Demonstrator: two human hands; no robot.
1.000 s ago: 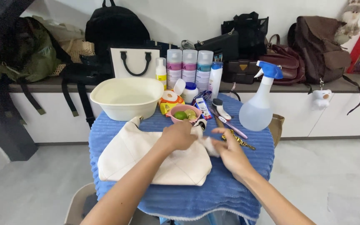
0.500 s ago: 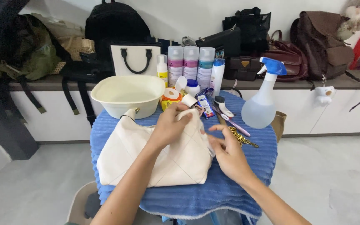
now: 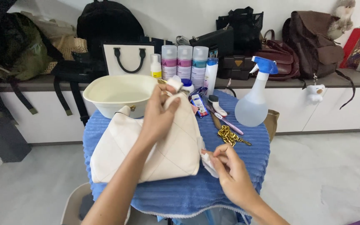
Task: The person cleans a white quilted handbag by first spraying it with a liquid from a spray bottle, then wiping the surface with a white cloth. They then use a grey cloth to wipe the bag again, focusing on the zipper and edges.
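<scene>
1. Left hand is closed on the top corner of the cream quilted bag, thumb and fingers pinching it and lifting that corner up off the surface.
2. Bag lies mid-surface on the blue ribbed towel; its lower edge rests flat, its upper right corner is raised in front of the basin.
3. Right hand is closed on a small white cloth, fingertips pinched together, just beside the bag's lower right corner. Cannot tell whether the cloth touches the bag.
4. Cream basin sits behind the bag, at the back left of the surface.
5. Gold chain lies on the towel right of the bag, near the right hand, apart from both.
6. Spray bottle with blue trigger head stands upright at the right edge of the surface.
7. Three spray cans and a small white bottle stand upright at the back, behind the basin.
8. Small brush and a tube lie between the bag and the spray bottle.
9. Shelf behind holds assorted bags and backpacks.
</scene>
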